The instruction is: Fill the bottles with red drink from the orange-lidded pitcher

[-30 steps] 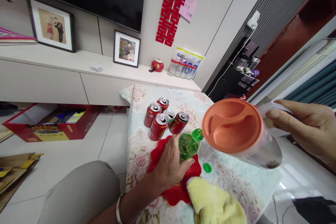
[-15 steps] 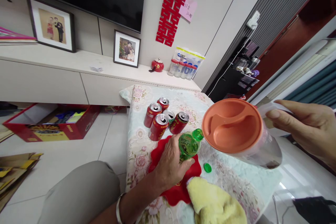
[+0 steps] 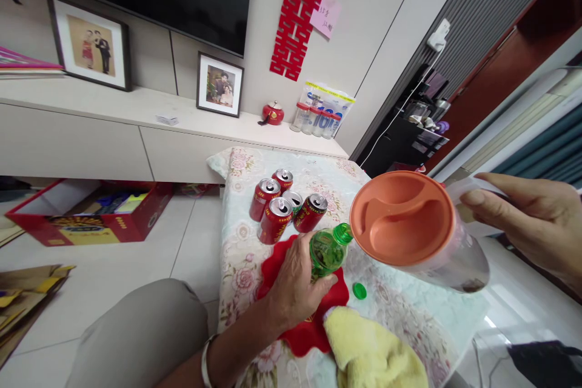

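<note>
My left hand (image 3: 297,285) is wrapped round a green plastic bottle (image 3: 326,253), which stands uncapped and tilted a little to the right over a red scalloped mat (image 3: 339,294). Gripped by its handle in my right hand (image 3: 531,212), a clear pitcher (image 3: 459,260) with an orange lid (image 3: 402,218) leans left, its rim at the bottle's mouth. Some dark content shows low in the pitcher; a stream cannot be made out. A green cap (image 3: 359,291) lies right of the mat. In front lies a yellow cloth (image 3: 373,345).
Several cans (image 3: 275,221) stand behind the bottle on the flowered tablecloth (image 3: 240,242). Beyond the table is a long cabinet (image 3: 182,151) with picture frames, a red pot (image 3: 273,113) and jars. A red box (image 3: 91,218) sits on the floor at left.
</note>
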`<action>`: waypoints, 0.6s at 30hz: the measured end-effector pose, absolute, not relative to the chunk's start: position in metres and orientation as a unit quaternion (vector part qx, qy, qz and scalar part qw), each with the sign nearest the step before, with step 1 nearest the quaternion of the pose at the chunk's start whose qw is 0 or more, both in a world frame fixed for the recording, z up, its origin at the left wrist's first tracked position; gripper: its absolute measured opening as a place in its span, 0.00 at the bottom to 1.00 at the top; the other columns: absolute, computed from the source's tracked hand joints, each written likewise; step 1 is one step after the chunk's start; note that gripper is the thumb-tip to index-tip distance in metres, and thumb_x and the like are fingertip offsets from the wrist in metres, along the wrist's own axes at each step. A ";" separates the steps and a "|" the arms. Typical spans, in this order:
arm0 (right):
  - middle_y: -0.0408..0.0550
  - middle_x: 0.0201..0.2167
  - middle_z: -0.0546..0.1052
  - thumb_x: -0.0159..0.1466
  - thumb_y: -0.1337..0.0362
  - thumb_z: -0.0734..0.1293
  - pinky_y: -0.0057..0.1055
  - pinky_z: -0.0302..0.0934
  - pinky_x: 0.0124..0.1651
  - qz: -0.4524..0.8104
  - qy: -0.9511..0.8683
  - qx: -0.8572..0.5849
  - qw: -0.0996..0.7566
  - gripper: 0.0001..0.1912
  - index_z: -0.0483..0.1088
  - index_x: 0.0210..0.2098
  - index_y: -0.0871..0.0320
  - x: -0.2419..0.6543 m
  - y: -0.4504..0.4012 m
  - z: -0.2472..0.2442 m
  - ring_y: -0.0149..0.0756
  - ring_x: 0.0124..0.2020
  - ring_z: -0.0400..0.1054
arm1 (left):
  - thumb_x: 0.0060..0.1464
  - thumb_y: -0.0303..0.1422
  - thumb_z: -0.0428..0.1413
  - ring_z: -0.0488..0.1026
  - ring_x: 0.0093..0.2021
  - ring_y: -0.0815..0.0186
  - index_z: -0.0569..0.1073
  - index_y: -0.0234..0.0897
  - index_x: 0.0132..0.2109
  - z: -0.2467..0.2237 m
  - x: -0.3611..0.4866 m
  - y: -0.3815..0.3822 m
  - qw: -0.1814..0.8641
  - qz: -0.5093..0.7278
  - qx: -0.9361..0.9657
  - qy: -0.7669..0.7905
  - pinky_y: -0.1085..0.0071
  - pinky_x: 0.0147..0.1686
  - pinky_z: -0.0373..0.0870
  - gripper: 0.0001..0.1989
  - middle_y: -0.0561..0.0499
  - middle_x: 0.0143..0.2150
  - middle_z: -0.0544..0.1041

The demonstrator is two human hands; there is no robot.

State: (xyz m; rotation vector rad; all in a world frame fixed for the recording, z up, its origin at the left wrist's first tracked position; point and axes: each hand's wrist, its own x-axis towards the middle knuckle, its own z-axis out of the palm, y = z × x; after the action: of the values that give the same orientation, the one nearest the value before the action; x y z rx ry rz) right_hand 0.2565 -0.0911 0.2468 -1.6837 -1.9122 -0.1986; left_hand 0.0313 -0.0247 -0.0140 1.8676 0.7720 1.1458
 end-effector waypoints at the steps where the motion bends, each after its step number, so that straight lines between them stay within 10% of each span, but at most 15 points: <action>1: 0.40 0.26 0.82 0.62 0.41 0.68 0.34 0.71 0.23 -0.075 -0.715 -0.633 0.288 0.17 0.82 0.34 0.42 0.256 -0.091 0.247 0.41 0.24 0.76 | 0.52 0.34 0.57 0.71 0.58 0.49 0.57 0.35 0.62 -0.014 0.031 -0.025 0.397 0.453 0.737 0.306 0.46 0.57 0.69 0.32 0.36 0.56 0.71; 18: 0.42 0.24 0.82 0.60 0.41 0.69 0.34 0.71 0.23 -0.066 -0.712 -0.636 0.289 0.18 0.83 0.33 0.45 0.257 -0.092 0.249 0.43 0.24 0.76 | 0.51 0.34 0.57 0.70 0.58 0.49 0.56 0.34 0.62 -0.011 0.030 -0.025 0.410 0.438 0.737 0.312 0.45 0.59 0.68 0.33 0.36 0.57 0.70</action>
State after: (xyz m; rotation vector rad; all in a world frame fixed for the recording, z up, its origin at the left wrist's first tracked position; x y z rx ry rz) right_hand 0.2575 -0.0919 0.2486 -1.6981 -1.9005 -0.1766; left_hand 0.0304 -0.0250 -0.0107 1.8564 0.7854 1.1022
